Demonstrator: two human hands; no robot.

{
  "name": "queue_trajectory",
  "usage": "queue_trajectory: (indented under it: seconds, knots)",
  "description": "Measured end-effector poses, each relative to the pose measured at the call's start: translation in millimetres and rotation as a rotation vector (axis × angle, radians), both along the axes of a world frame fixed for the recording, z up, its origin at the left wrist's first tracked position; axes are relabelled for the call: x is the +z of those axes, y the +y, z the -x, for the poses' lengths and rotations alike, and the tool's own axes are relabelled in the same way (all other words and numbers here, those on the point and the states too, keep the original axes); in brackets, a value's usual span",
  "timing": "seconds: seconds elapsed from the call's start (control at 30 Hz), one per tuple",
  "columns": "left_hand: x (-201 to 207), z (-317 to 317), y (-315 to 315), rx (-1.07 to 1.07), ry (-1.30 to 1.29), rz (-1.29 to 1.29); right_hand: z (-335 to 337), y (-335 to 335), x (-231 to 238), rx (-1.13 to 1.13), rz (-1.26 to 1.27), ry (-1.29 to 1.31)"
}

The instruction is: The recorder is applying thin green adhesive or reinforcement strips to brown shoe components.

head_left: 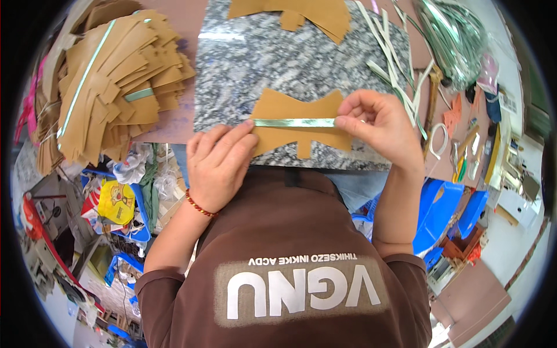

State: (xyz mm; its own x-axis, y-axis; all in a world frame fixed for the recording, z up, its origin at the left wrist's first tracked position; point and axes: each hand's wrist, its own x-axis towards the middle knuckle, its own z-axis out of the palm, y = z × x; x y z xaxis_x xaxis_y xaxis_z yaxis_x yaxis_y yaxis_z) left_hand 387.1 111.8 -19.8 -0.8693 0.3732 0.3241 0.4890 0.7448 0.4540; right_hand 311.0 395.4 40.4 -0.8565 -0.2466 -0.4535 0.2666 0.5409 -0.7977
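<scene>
A tan sheet piece with curved edges and a small tab lies at the near edge of the speckled stone slab. Across its middle runs a narrow, shiny pale-green strip. My left hand is closed at the strip's left end, its fingertips pressed there; the thumb is hidden. At the other end, my right hand pinches the strip between thumb and forefinger, with the remaining fingers curled. The strip looks straight and taut between the two hands.
A large stack of tan pieces stands at the left, and several more pieces lie at the slab's far edge. Loose pale strips and a bundle of green strips are at the right, near hand tools. Blue crates sit below.
</scene>
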Motion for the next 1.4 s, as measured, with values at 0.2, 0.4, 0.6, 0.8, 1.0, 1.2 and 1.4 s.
queue_trajectory:
  seconds: [0.2,0.4,0.6,0.8,1.0,1.2,1.4]
  knots:
    - [-3.2,4.4,-0.1,0.021,0.067,0.042,8.4,15.4,18.7,-0.045,0.101,0.008]
    - [-3.0,3.6,0.6,0.014,0.077,0.044,11.3,19.8,9.9,0.101,0.037,0.102]
    - [-0.6,2.2,2.2,-0.002,0.047,0.046,3.9,25.4,-9.7,0.085,-0.062,0.058]
    - [-2.1,1.4,1.3,0.004,0.041,0.053,0.9,21.1,-16.6,0.076,-0.127,0.153]
    - [-1.4,2.0,2.6,0.007,0.03,0.056,0.0,16.0,-11.6,0.083,-0.229,0.21]
    - [2.6,4.2,3.6,0.01,0.058,0.069,-9.8,41.8,-10.1,-0.012,-0.458,0.392]
    - [16.5,11.7,21.7,-0.017,-0.002,-0.154,-35.4,57.6,-9.9,-0.212,-0.282,0.255]
